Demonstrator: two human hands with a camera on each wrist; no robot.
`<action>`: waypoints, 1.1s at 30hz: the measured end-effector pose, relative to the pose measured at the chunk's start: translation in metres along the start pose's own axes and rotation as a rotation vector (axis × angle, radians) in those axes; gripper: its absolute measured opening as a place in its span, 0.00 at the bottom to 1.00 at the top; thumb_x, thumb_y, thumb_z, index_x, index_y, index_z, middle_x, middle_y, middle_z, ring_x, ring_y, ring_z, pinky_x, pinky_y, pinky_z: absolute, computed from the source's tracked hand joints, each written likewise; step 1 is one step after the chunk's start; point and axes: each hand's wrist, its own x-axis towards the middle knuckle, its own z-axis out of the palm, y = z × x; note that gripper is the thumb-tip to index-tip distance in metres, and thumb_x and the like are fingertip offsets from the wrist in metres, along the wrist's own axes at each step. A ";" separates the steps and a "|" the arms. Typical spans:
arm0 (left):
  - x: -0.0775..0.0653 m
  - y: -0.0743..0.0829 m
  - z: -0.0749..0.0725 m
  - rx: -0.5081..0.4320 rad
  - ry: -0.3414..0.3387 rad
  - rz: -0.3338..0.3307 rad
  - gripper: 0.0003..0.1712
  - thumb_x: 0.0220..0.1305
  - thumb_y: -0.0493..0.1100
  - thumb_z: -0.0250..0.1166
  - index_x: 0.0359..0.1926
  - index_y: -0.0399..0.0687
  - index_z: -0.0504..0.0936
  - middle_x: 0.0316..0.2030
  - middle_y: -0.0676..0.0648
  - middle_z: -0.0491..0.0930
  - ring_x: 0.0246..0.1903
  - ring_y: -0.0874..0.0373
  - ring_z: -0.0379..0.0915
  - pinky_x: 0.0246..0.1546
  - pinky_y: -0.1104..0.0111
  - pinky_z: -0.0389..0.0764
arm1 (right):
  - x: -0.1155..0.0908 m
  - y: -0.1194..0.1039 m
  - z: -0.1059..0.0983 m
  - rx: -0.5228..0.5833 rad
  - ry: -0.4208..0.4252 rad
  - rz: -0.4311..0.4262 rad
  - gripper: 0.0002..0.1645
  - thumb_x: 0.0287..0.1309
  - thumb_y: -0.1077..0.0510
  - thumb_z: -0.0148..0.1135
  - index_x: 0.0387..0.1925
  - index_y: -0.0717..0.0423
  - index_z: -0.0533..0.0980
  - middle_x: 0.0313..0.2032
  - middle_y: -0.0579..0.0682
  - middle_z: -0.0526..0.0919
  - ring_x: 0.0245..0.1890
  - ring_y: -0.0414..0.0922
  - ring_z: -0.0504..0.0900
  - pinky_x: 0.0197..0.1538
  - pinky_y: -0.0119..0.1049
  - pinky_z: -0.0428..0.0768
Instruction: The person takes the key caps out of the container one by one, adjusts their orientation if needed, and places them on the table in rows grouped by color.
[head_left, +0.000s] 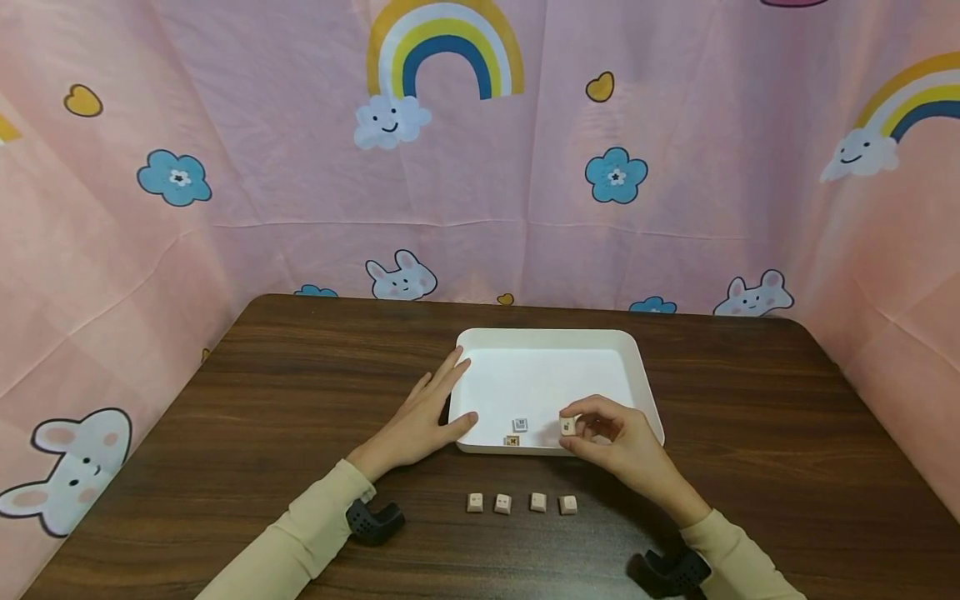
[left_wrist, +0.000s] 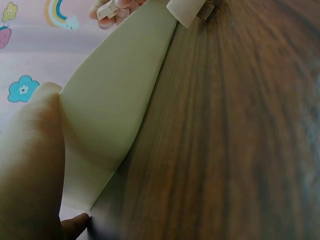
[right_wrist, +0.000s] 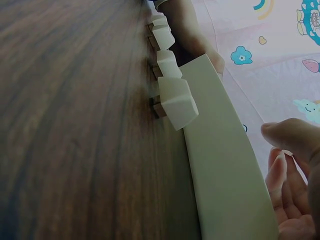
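Observation:
My left hand (head_left: 420, 423) rests at the left side of a white tray (head_left: 551, 375), its fingers fairly straight along the rim and its thumb over the front left corner. Over the tray's front right part, my right hand (head_left: 630, 446) pinches a small cream keycap (head_left: 567, 427) between thumb and fingers; a marked face of it shows in the head view. Inside the tray, near the front wall, lie a grey-and-white square piece (head_left: 521, 425) and a yellowish one (head_left: 513, 441).
Several cream keycaps stand in a row on the dark wooden table (head_left: 337, 367) before the tray, the rightmost keycap (right_wrist: 178, 102) large in the right wrist view with a brown part beneath. A patterned pink curtain (head_left: 480, 183) hangs behind.

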 end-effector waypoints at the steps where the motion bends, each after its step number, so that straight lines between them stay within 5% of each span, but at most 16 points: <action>1: 0.000 0.000 0.000 0.000 -0.001 -0.001 0.48 0.73 0.60 0.58 0.82 0.51 0.46 0.83 0.49 0.35 0.79 0.43 0.44 0.77 0.39 0.39 | 0.000 0.000 0.000 0.002 0.000 -0.003 0.18 0.54 0.68 0.75 0.48 0.60 0.82 0.33 0.53 0.82 0.33 0.38 0.79 0.40 0.29 0.82; 12: 0.001 -0.001 -0.001 0.006 -0.004 -0.001 0.48 0.73 0.60 0.58 0.83 0.52 0.46 0.83 0.50 0.35 0.79 0.43 0.45 0.77 0.39 0.39 | -0.004 -0.003 -0.002 0.086 0.047 -0.074 0.18 0.52 0.75 0.72 0.46 0.65 0.81 0.41 0.48 0.82 0.35 0.38 0.78 0.40 0.29 0.81; 24: -0.002 -0.002 0.001 0.003 -0.005 0.004 0.47 0.73 0.61 0.58 0.83 0.54 0.46 0.82 0.52 0.36 0.79 0.45 0.45 0.76 0.37 0.38 | -0.038 0.001 -0.010 0.120 0.159 -0.188 0.25 0.43 0.85 0.69 0.44 0.66 0.81 0.45 0.44 0.84 0.34 0.35 0.79 0.34 0.28 0.80; 29: -0.001 -0.002 0.001 0.004 0.002 0.006 0.47 0.73 0.61 0.58 0.83 0.54 0.46 0.82 0.52 0.36 0.79 0.45 0.45 0.76 0.37 0.39 | -0.052 0.004 -0.014 0.097 0.130 -0.227 0.27 0.39 0.85 0.71 0.43 0.65 0.84 0.42 0.46 0.86 0.28 0.36 0.79 0.28 0.31 0.78; 33: -0.001 -0.002 0.002 0.004 0.000 0.009 0.47 0.73 0.61 0.58 0.83 0.53 0.47 0.82 0.51 0.36 0.79 0.45 0.45 0.76 0.37 0.39 | -0.063 0.007 -0.019 0.083 0.040 -0.154 0.26 0.40 0.82 0.74 0.42 0.59 0.86 0.38 0.46 0.87 0.28 0.35 0.79 0.24 0.32 0.76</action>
